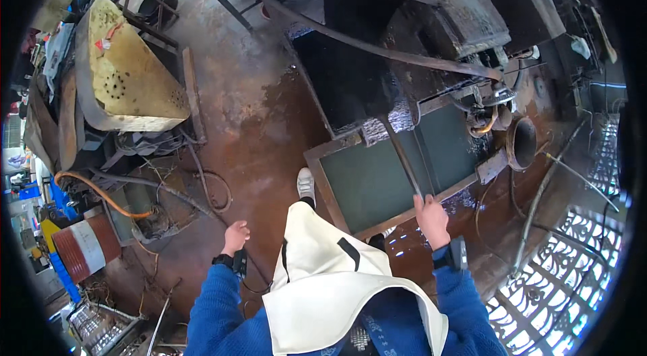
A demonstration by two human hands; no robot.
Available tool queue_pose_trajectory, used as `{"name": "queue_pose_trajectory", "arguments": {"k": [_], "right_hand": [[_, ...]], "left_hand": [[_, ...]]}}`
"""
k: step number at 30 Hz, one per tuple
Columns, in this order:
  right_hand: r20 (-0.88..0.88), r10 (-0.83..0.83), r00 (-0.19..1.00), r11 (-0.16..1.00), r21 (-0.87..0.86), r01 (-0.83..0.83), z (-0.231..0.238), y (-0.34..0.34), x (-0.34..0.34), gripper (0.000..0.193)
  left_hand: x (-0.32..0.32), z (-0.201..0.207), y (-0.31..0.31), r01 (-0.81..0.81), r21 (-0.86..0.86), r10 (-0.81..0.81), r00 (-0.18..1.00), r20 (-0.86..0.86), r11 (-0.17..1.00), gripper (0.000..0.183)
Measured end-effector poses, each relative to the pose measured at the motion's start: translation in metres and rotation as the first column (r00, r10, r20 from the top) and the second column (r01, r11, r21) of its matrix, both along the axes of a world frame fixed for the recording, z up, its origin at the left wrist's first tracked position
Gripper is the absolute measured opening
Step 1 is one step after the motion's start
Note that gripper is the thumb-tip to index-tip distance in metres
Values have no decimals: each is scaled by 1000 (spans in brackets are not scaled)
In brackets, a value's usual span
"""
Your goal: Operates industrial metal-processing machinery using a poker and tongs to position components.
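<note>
My right hand (433,222) is closed on the near end of a long thin rod (402,157). The rod slants away over a rectangular tank (318,184) of grey-green liquid, up to the tank's far edge, where its other end is lost against dark metal. My left hand (235,237) hangs low over the reddish floor, fingers loosely bent and a little apart, with nothing visible in it. A dark hose (176,193) runs along the floor beside that hand. I wear a cream apron (330,309) over blue sleeves.
A blackened machine (465,9) with a thick curved hose (323,29) stands beyond the tank. On the left are a yellowish metal hood (128,79) and a red-and-white drum (87,248). Hoses and cables trail across the wet floor. A patterned metal grille (559,288) lies at right.
</note>
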State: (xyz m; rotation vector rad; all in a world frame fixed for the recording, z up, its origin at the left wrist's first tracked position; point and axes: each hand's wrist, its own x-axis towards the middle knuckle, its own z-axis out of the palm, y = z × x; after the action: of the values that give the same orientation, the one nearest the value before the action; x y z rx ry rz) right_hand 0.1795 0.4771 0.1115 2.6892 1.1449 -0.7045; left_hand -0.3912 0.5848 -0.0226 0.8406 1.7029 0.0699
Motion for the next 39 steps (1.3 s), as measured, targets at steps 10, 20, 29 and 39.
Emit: {"name": "queue_pose_trajectory", "arguments": {"k": [10,20,29,39], "right_hand": [[142,300,943,913,244,-328,-129,275,27,42],[-7,25,1000,848,530,-18,-222,471,58,43],[305,66,950,690,674,-264,-352,467,92,23],[326,94,941,763,584,-279,-202,373,47,26]], "left_hand": [[-5,-11,16,36,-172,-43,999,-32,984,26],[-100,-16,35,-218,-190,195,972,-132,957,29],[-91,-13,47,52,-187,-105,953,-283,981,27],[-83,-26,42,5,-210,-53,973,-223,978,29]]}}
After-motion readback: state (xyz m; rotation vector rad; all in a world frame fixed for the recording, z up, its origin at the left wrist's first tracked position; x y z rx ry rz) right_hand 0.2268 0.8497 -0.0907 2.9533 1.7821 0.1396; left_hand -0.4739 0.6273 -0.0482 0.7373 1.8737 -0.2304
